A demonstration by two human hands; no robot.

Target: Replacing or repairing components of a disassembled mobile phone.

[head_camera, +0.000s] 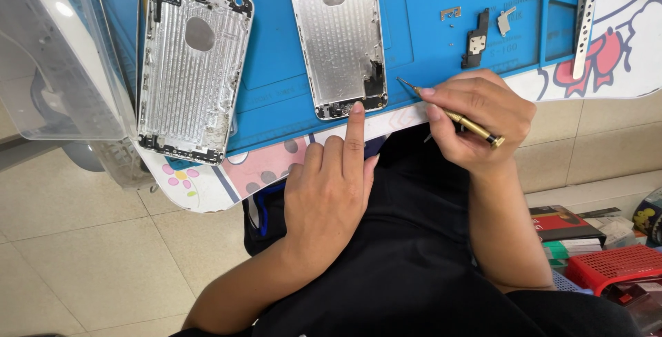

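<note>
looking down from the head camera, the left hand (329, 182) lies with its index finger stretched out, the fingertip touching the bottom edge of a bare silver phone housing (338, 33) that rests inside-up on a blue work mat (414, 54); the other fingers are curled under and hold nothing. the right hand (476, 120) is closed around a slim brass screwdriver (452, 113), its thin tip pointing at the mat just beside the lower right corner of that housing, apart from it.

a second, larger silver phone housing (193, 64) lies to the left, tilted, overhanging the mat's left edge and near a clear plastic box (62, 54). on the mat to the right sit a small black part (477, 39) and two little metal brackets (507, 20), well apart from the hands. silver tweezers (585, 23) lie upright along the mat's right edge, partly on a white table cover (620, 68) printed with a red cartoon shape and dark outlines; the same cover shows pink with grey dots and small flowers below the mat.

at the lower right, on the tiled floor, stand a red mesh basket (607, 264) and a red and black flat package (562, 223), with more boxes beside them too small to tell apart.
</note>
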